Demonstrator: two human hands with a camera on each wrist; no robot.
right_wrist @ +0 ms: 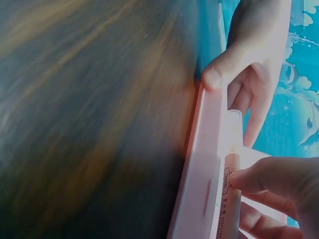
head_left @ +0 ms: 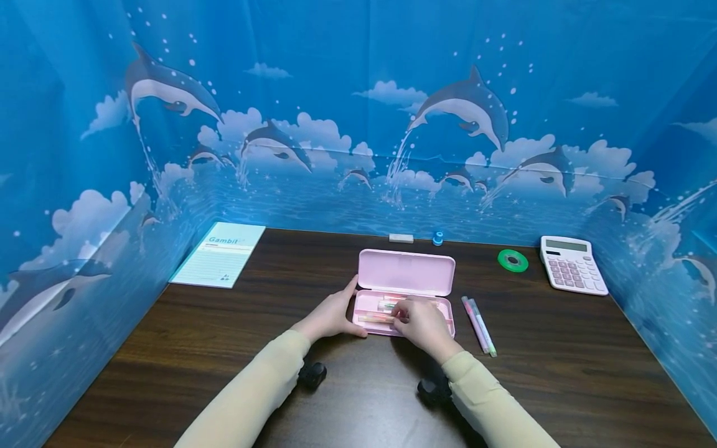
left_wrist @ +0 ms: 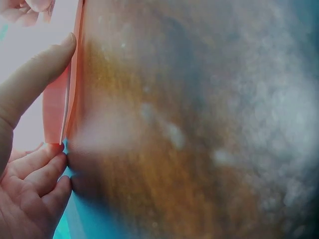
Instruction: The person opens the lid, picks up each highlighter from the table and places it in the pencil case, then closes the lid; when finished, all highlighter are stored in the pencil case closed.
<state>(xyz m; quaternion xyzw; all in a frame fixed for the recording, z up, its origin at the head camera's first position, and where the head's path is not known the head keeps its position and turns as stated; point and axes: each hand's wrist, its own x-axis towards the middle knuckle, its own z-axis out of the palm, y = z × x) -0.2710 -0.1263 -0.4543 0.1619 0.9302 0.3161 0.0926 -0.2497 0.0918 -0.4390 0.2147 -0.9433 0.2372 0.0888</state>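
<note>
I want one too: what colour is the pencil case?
The pencil case is light pink, clearest in the head view.

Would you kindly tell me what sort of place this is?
Probably a screened-off study desk: a dolphin-print backdrop lines its back and sides, and a calculator and an open pink pencil case sit on it.

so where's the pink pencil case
In the head view, the pink pencil case lies open near the middle of the table, the left hand holding its left end and two loose pens just to its right.
</note>
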